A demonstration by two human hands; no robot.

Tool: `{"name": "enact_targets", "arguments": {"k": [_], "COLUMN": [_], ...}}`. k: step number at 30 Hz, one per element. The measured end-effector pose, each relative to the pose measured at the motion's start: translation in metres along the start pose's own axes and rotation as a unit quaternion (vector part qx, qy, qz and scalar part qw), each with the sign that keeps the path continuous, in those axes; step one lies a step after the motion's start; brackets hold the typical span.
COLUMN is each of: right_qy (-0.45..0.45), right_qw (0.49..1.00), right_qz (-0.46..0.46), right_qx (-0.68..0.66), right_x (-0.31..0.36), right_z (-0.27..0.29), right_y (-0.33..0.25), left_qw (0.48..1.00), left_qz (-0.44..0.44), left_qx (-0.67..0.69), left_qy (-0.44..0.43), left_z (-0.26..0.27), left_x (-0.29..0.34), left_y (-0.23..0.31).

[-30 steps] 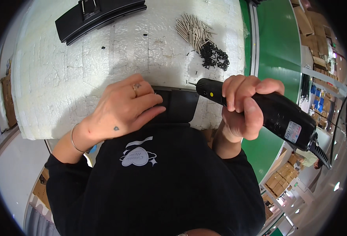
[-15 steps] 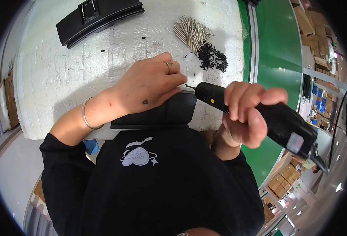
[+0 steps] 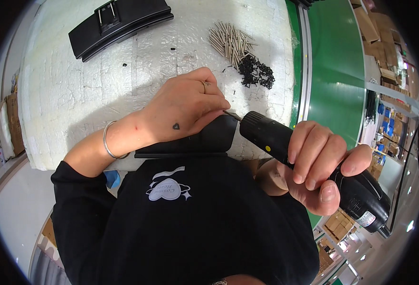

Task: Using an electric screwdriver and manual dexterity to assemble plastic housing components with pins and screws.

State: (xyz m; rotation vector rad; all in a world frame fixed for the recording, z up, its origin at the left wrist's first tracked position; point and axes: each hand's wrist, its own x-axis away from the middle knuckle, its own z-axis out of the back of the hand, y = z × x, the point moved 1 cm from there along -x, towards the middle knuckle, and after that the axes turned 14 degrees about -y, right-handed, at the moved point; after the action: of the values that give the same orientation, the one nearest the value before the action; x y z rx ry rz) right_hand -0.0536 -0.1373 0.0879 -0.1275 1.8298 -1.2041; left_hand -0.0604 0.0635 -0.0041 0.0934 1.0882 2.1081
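My right hand (image 3: 328,166) is wrapped round a black electric screwdriver (image 3: 264,134), tilted so its bit points up and left. The bit's tip meets the fingertips of my left hand (image 3: 185,107), which are pinched together; what they hold, if anything, is hidden. Under my left hand lies a black plastic panel (image 3: 214,137) at the table's near edge, partly covered by the hand. Beyond the hands are a heap of small black screws (image 3: 257,73) and a pile of silver metal pins (image 3: 229,42).
A second black plastic part (image 3: 138,23) with two metal pins standing in it sits at the far left. Small black bits (image 3: 125,64) lie on the white foam-topped table (image 3: 76,85). A green surface (image 3: 335,71) runs along the right, with cardboard boxes (image 3: 340,223) beyond.
The screwdriver and my right hand have moved right and toward me. The bit's tip has dropped slightly, now at my left fingertips. My left hand has shifted slightly.
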Motion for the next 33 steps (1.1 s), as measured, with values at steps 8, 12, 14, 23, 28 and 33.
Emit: {"name": "enact_targets", "arguments": {"k": [8,12,14,23,28,33], "right_qy": [0.005,-0.002,-0.003,-0.036,-0.035,-0.026], "right_qw": [1.000,1.000,1.000,0.999,0.999,0.999], "right_qz": [-0.004,0.009,0.007,0.007,0.009,0.017], "right_qx": [-0.002,0.009,0.013,0.004,0.007,0.005], "right_x": [-0.001,-0.001,-0.001,-0.003,0.000,0.001], "right_z": [-0.004,-0.004,-0.003,-0.003,-0.003,-0.005], "right_y": [0.006,0.007,0.004,0.003,-0.003,-0.006], "left_qw": [1.000,1.000,1.000,0.996,0.991,0.996], "left_qz": [0.010,0.017,0.016,-0.015,0.007,0.027], "left_qx": [0.001,0.010,0.012,-0.089,-0.136,-0.082], "left_qy": [-0.019,0.000,-0.001,-0.008,-0.015,-0.036], "left_z": [0.003,0.005,0.006,0.008,0.014,0.015], "left_x": [0.000,0.004,0.005,0.006,0.003,0.000], "left_y": [0.003,0.003,0.003,0.017,0.031,0.032]}}
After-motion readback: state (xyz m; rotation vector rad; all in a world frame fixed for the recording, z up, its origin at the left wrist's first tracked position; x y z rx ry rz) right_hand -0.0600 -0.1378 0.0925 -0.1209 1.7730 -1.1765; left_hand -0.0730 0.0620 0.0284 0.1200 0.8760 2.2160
